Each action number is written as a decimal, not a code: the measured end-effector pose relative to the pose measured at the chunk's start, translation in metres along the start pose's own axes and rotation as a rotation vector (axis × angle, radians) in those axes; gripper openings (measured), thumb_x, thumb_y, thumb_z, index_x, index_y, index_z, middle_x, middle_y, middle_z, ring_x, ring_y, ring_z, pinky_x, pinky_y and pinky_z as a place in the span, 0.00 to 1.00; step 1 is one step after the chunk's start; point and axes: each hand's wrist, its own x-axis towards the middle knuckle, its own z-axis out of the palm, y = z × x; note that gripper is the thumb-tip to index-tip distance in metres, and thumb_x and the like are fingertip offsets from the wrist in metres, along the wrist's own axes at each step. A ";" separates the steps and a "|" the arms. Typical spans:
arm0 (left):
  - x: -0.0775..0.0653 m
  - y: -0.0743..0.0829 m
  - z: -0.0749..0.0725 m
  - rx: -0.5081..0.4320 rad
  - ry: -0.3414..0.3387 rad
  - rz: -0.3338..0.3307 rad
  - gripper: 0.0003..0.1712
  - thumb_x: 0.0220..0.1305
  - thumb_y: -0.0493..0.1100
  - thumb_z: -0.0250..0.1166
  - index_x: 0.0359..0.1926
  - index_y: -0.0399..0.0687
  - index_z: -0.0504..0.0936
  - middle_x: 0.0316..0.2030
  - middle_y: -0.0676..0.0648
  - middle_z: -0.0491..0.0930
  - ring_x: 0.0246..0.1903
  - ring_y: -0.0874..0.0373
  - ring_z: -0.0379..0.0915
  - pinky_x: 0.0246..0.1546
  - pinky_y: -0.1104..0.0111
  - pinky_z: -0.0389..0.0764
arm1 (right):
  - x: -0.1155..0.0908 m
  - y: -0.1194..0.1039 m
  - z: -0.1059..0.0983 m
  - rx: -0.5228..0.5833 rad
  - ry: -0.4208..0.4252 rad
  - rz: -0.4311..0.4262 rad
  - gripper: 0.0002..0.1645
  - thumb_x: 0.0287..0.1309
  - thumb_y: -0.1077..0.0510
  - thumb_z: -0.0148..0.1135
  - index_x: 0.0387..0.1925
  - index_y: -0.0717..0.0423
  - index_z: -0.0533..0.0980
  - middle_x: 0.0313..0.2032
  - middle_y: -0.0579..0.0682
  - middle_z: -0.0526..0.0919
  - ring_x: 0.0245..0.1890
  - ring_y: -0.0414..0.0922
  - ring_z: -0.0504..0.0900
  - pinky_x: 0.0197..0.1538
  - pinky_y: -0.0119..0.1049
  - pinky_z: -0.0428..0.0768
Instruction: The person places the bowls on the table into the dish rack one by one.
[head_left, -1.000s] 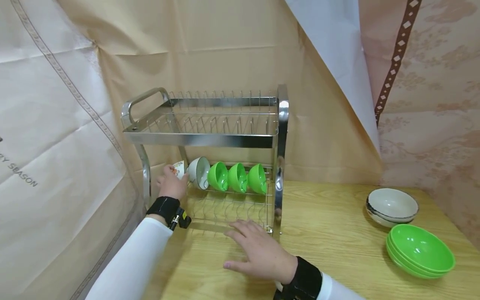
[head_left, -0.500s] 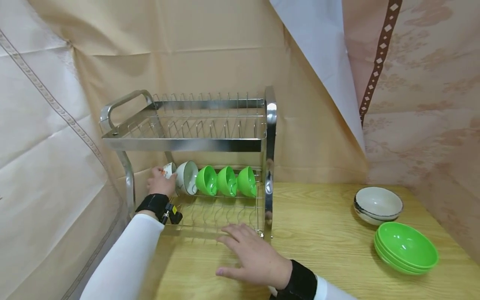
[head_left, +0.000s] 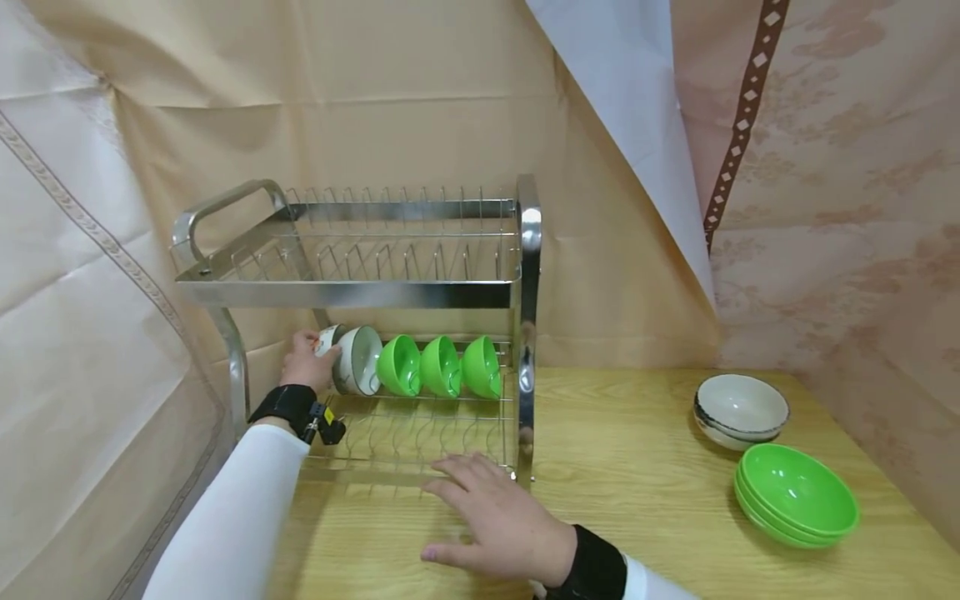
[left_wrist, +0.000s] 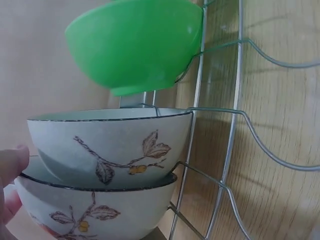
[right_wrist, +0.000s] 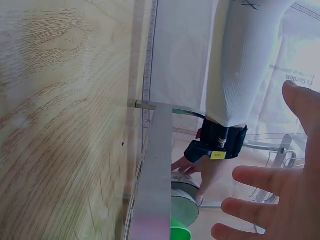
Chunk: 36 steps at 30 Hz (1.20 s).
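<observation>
On the lower level of the metal dish rack (head_left: pixel 345 293), my left hand (head_left: pixel 307 365) grips the leftmost bowl (left_wrist: pixel 115 210), white with a leaf-and-berry pattern and dark rim. Its thumb is at the rim, and the other fingers are partly hidden behind the bowl. A matching white bowl (head_left: pixel 362 360) stands on edge right beside it, overlapping it in the left wrist view. Several green bowls (head_left: pixel 440 367) continue the row to the right. My right hand (head_left: pixel 504 523) hovers over the table before the rack, fingers spread and holding nothing.
Right of the rack, two stacked white bowls with dark rims (head_left: pixel 741 407) stand on the wooden table (head_left: pixel 600 467). In front of them is a stack of green bowls (head_left: pixel 797 492). The rack's upper level has upright wire dividers (head_left: pixel 408 260). Cloth (head_left: pixel 412 142) hangs behind.
The head view has turned right, so the scene slides left. My left hand has brought the patterned bowl closer against its white neighbour. My right hand stays spread at the rack's front.
</observation>
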 end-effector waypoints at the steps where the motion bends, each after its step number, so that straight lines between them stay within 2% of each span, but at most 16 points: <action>1: 0.001 -0.001 0.000 0.000 -0.003 -0.001 0.34 0.73 0.55 0.53 0.69 0.45 0.53 0.60 0.22 0.61 0.59 0.30 0.60 0.54 0.45 0.67 | 0.000 0.000 0.000 0.000 0.000 -0.002 0.44 0.64 0.23 0.41 0.68 0.46 0.67 0.71 0.50 0.64 0.72 0.48 0.61 0.73 0.52 0.57; 10: 0.011 -0.010 0.004 -0.020 0.004 0.003 0.36 0.73 0.58 0.54 0.72 0.49 0.54 0.61 0.24 0.62 0.59 0.31 0.61 0.55 0.45 0.68 | 0.001 -0.001 -0.002 0.017 -0.008 -0.011 0.45 0.65 0.23 0.40 0.69 0.47 0.67 0.71 0.50 0.64 0.72 0.47 0.60 0.73 0.53 0.58; 19: 0.015 -0.018 0.005 -0.010 -0.046 0.059 0.36 0.74 0.60 0.51 0.73 0.48 0.54 0.63 0.24 0.60 0.61 0.30 0.59 0.58 0.42 0.65 | 0.001 -0.003 -0.001 0.012 -0.021 -0.014 0.44 0.65 0.23 0.40 0.69 0.46 0.67 0.71 0.50 0.64 0.71 0.49 0.62 0.72 0.53 0.58; 25: 0.017 -0.029 0.006 -0.067 -0.098 0.092 0.36 0.76 0.58 0.47 0.74 0.43 0.50 0.65 0.22 0.59 0.63 0.30 0.58 0.63 0.42 0.63 | 0.000 -0.002 -0.001 0.016 -0.018 -0.016 0.43 0.65 0.23 0.40 0.68 0.46 0.67 0.71 0.50 0.65 0.71 0.49 0.62 0.72 0.53 0.59; 28: 0.018 -0.034 0.007 -0.095 -0.109 0.090 0.37 0.76 0.58 0.46 0.74 0.44 0.48 0.67 0.23 0.57 0.64 0.31 0.57 0.63 0.43 0.62 | 0.000 -0.003 -0.001 0.018 -0.018 -0.017 0.44 0.65 0.23 0.40 0.68 0.46 0.67 0.71 0.50 0.65 0.71 0.49 0.62 0.72 0.53 0.59; 36: 0.019 -0.028 0.005 -0.107 -0.120 0.114 0.36 0.77 0.55 0.46 0.74 0.40 0.49 0.65 0.22 0.60 0.60 0.33 0.60 0.59 0.47 0.65 | 0.000 -0.002 0.000 0.020 -0.027 -0.006 0.44 0.65 0.23 0.40 0.69 0.46 0.67 0.71 0.49 0.64 0.71 0.48 0.62 0.72 0.53 0.60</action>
